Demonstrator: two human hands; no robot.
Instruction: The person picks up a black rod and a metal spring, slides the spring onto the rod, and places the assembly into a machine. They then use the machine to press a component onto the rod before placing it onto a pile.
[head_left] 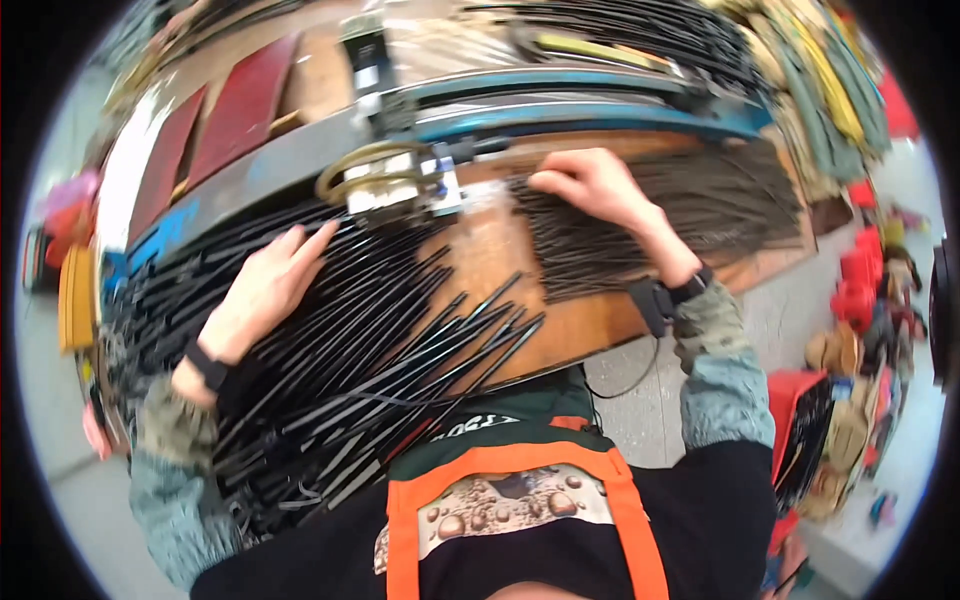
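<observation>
The left hand (265,285) is being laid flat, fingers extended and gripping nothing, on a loose heap of black rods (340,370) spread across the left of the wooden counter (580,325). The right hand (600,190) is being pressed, fingers curled, onto a neat bundle of dark rods (700,215) just beside a metal clamp fixture (395,185); whether any rod is being grasped cannot be told.
</observation>
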